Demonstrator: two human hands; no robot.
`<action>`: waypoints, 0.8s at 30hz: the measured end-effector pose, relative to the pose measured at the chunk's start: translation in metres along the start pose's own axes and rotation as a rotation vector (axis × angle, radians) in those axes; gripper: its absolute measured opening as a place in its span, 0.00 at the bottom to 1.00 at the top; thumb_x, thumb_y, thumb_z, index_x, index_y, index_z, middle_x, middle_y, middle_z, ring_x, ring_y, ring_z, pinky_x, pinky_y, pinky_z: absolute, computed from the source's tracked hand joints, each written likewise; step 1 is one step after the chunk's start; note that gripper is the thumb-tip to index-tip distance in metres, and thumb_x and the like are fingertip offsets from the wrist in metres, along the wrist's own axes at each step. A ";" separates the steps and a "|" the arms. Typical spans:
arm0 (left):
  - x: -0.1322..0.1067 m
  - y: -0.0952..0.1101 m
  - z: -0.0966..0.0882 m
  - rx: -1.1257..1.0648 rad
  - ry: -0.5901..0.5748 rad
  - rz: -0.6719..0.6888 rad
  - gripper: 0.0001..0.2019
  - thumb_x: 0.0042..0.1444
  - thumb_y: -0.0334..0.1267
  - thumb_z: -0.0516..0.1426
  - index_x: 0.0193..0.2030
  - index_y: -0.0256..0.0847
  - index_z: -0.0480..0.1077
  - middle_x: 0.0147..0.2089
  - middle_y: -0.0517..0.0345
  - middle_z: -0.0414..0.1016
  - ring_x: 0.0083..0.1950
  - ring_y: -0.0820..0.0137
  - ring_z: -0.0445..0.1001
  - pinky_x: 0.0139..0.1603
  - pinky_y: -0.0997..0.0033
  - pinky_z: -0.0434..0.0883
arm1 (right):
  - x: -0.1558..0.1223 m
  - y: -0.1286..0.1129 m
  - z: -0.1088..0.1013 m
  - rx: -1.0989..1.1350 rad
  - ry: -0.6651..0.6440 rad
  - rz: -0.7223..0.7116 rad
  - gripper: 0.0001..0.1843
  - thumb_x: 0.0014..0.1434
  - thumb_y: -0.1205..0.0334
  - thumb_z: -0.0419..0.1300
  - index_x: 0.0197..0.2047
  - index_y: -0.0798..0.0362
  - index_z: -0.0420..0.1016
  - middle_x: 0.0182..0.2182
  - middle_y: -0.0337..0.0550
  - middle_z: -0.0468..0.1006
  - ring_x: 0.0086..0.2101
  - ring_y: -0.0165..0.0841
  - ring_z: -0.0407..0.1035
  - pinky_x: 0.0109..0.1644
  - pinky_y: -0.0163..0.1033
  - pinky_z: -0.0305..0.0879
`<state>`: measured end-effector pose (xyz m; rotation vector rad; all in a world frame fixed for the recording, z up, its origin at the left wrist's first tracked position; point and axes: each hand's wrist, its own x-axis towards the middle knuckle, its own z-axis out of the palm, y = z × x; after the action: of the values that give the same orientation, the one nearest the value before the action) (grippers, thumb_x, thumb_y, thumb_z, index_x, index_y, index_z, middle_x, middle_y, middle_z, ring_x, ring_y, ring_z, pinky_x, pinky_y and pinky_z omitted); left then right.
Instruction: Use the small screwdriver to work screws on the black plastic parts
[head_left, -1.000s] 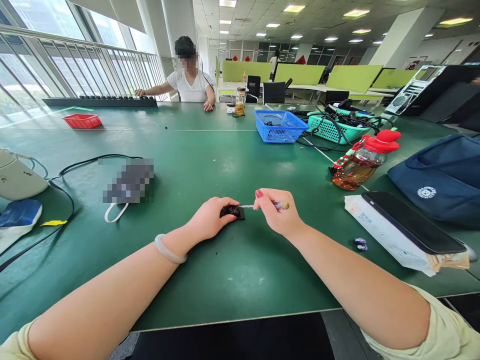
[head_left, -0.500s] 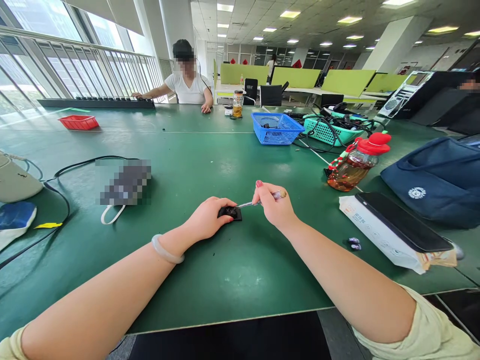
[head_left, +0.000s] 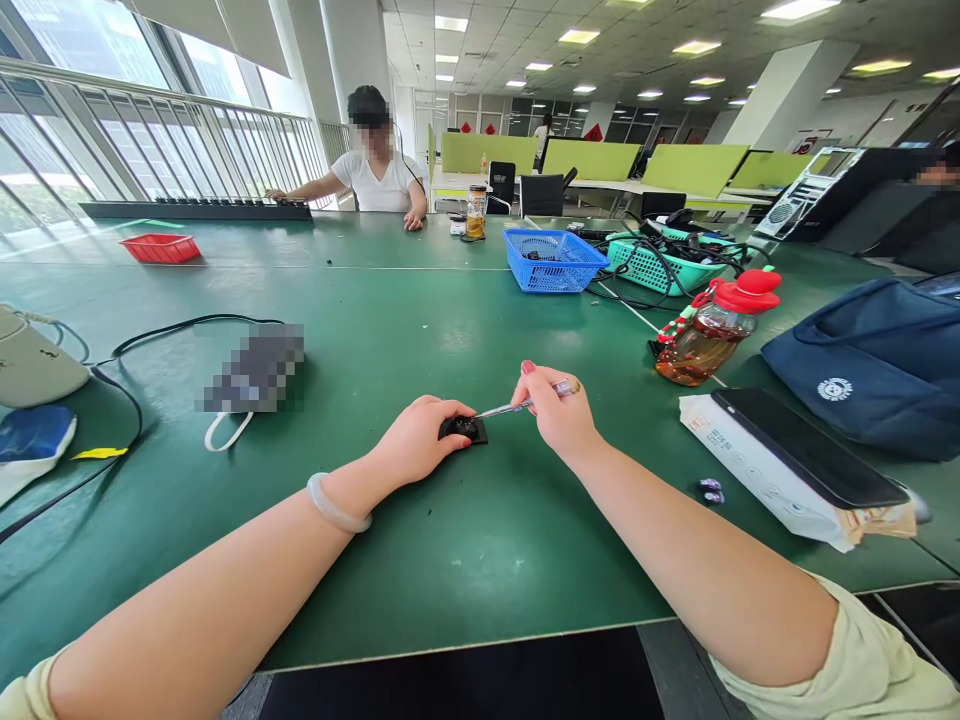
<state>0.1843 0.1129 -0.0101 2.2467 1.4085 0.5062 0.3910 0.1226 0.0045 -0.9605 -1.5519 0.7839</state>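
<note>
A small black square part (head_left: 466, 430) lies on the green table (head_left: 450, 540) in front of me. My left hand (head_left: 416, 438) is closed over its left side and holds it down. My right hand (head_left: 553, 410) pinches a thin metal tool (head_left: 517, 404) with a pale handle. The tool slants down to the left and its tip touches the top of the black part. A pale bangle sits on my left wrist.
A phone on a white box (head_left: 787, 465) and a navy bag (head_left: 870, 365) lie to the right, with a red-capped bottle (head_left: 712, 330) behind. Blue basket (head_left: 553, 258), green basket with cables, red tray (head_left: 160, 247). A black cable (head_left: 120, 350) runs at left. A person sits across.
My right hand has lifted the tool's handle end, so the tool tilts more steeply onto the part. The camera view shifted slightly. The left hand has stayed on the part.
</note>
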 end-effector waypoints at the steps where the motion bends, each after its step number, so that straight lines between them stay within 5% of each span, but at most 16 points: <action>1: 0.000 0.000 0.000 0.002 0.003 0.003 0.16 0.58 0.39 0.60 0.54 0.49 0.74 0.52 0.56 0.78 0.57 0.58 0.71 0.60 0.55 0.70 | -0.002 -0.002 0.000 -0.012 0.002 -0.033 0.34 0.61 0.34 0.53 0.15 0.52 0.68 0.14 0.36 0.59 0.18 0.27 0.52 0.24 0.38 0.49; 8: 0.000 -0.002 0.002 0.010 0.013 0.014 0.17 0.59 0.39 0.60 0.55 0.48 0.73 0.52 0.55 0.78 0.57 0.58 0.71 0.60 0.55 0.70 | -0.010 -0.011 -0.001 -0.110 0.012 -0.240 0.35 0.64 0.36 0.49 0.15 0.51 0.69 0.13 0.38 0.63 0.18 0.28 0.57 0.24 0.37 0.53; 24: -0.001 -0.003 0.003 0.009 0.024 0.012 0.17 0.59 0.42 0.60 0.55 0.49 0.73 0.52 0.56 0.78 0.57 0.58 0.71 0.60 0.56 0.71 | -0.013 -0.003 0.002 -0.258 -0.049 -0.409 0.31 0.70 0.50 0.46 0.16 0.52 0.65 0.13 0.36 0.63 0.17 0.26 0.56 0.23 0.35 0.53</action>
<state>0.1836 0.1125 -0.0141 2.2651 1.4123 0.5328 0.3898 0.1099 0.0009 -0.7698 -1.8455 0.3253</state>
